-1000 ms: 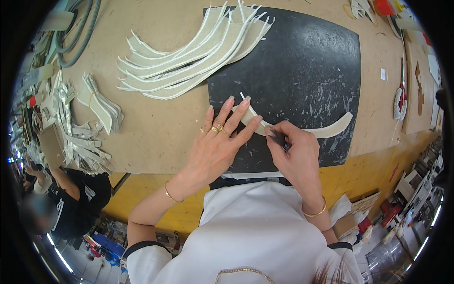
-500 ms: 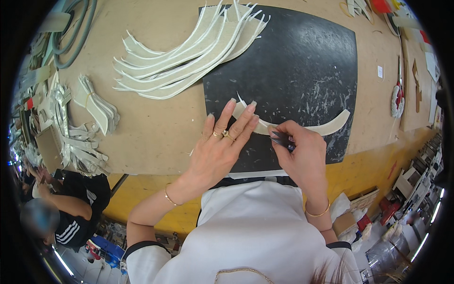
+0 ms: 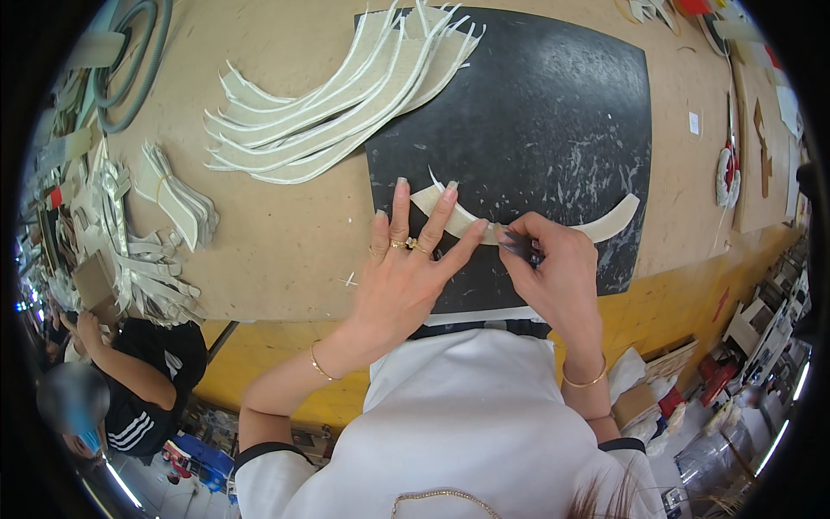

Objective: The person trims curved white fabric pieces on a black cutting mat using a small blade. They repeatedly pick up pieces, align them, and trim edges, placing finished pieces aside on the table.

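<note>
Beneath the flat, spread left hand (image 3: 406, 277) lies the curved cream strip (image 3: 459, 221); just to its right, the right hand (image 3: 558, 264) pinches a dark pointed tool (image 3: 519, 248). I'd press steadily, left hand clear of that tip.

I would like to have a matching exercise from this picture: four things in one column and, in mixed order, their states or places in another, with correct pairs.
Column one:
1. left hand
2. right hand
3. black mat
4. small stack of pale pieces

Column two:
A. bound with a thin band
B. beneath the curved strip
C. gripping a small dark tool
D. spread out

Pairs: 1-D, 2-C, 3-B, 4-A
</note>
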The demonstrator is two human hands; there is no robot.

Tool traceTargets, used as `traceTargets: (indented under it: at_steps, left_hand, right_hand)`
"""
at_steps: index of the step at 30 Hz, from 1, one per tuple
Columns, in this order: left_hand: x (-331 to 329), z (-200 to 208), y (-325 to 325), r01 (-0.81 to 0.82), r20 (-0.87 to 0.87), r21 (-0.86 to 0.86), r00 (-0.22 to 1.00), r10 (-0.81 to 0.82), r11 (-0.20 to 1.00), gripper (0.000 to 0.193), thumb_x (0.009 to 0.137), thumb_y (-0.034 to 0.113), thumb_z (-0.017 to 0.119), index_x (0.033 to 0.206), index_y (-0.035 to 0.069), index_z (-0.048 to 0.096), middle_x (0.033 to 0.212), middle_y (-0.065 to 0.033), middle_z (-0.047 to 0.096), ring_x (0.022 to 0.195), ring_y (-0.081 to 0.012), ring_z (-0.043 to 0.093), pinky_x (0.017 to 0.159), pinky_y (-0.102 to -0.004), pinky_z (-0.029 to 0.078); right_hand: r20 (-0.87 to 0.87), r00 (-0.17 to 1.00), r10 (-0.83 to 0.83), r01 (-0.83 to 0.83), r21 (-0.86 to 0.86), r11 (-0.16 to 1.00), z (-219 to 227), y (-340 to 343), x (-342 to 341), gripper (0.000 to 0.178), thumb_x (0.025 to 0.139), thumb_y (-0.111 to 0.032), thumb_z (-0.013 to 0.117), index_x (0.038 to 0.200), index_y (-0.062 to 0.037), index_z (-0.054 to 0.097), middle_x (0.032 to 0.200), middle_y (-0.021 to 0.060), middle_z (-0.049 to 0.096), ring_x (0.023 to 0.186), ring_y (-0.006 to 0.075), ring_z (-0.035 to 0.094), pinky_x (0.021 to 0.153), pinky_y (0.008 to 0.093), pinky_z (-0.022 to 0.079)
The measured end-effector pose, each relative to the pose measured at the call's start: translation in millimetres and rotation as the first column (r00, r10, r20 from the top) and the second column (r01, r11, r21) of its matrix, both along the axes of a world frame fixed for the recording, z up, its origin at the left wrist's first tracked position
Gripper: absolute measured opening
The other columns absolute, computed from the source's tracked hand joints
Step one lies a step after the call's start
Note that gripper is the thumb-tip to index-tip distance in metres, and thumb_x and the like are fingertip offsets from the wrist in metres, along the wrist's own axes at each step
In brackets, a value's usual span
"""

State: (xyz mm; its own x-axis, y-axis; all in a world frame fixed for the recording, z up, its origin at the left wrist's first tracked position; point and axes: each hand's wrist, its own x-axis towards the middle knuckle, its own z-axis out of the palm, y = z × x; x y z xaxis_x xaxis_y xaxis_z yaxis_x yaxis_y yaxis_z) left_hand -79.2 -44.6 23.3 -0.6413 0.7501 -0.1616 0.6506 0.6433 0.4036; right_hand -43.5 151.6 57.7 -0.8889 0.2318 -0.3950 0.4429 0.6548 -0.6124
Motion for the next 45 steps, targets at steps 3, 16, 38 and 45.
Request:
traceTargets:
  at_steps: [3, 16, 38, 45]
  left_hand:
    - [3.6, -1.2, 1.6, -0.025, 0.034, -0.026, 0.999, 0.026, 0.999, 0.076, 0.080, -0.001, 0.062, 0.145, 0.035, 0.048, 0.164, -0.0060, 0.020, 0.147, -0.0507, 0.012, 0.101, -0.0765, 0.024]
    - [-8.2, -1.2, -11.0, -0.004, -0.009, 0.000, 1.000, 0.004, 1.000, 0.070, 0.080, 0.005, 0.060, 0.144, 0.034, 0.050, 0.164, -0.0068, 0.022, 0.149, -0.0447, 0.011, 0.111, -0.0708, 0.005]
    - [-6.8, -14.5, -12.5, -0.084, -0.344, 0.047, 0.934, 0.095, 0.995, 0.053, 0.088, 0.018, 0.058, 0.141, 0.022, 0.055, 0.160, -0.0138, 0.027, 0.149, -0.0441, 0.015, 0.113, -0.0645, -0.005]
    - [7.9, -5.9, -7.3, -0.050, -0.013, 0.043, 0.999, 0.051, 0.998, 0.064, 0.088, 0.037, 0.066, 0.147, 0.019, 0.047, 0.158, 0.0020, 0.034, 0.146, -0.0332, 0.030, 0.110, -0.0525, 0.026]
  right_hand:
    - [-0.011, 1.000, -0.014, 0.014, 0.012, 1.000, -0.5, -3.2, -1.9, 0.013, 0.078, -0.012, 0.070, 0.083, -0.0007, 0.068, 0.063, 0.0104, 0.063, 0.051, 0.0216, 0.056, 0.054, 0.0308, 0.044]
    - [-0.003, 0.999, -0.047, 0.047, 0.009, 0.999, 1.7, -11.3, -4.3, 0.015, 0.083, -0.016, 0.070, 0.082, -0.0010, 0.069, 0.059, 0.0100, 0.060, 0.049, 0.0229, 0.054, 0.053, 0.0321, 0.043]
    - [-0.039, 0.998, -0.052, 0.054, 0.033, 0.998, 0.7, -13.2, -5.8, 0.013, 0.080, -0.016, 0.071, 0.081, -0.0030, 0.068, 0.061, 0.0091, 0.062, 0.051, 0.0234, 0.059, 0.053, 0.0334, 0.044]
    - [0.045, 0.999, 0.009, -0.009, 0.014, 1.000, 3.7, -11.2, -7.2, 0.016, 0.078, -0.016, 0.071, 0.090, -0.0058, 0.069, 0.072, 0.0092, 0.068, 0.062, 0.0269, 0.066, 0.058, 0.0365, 0.050]
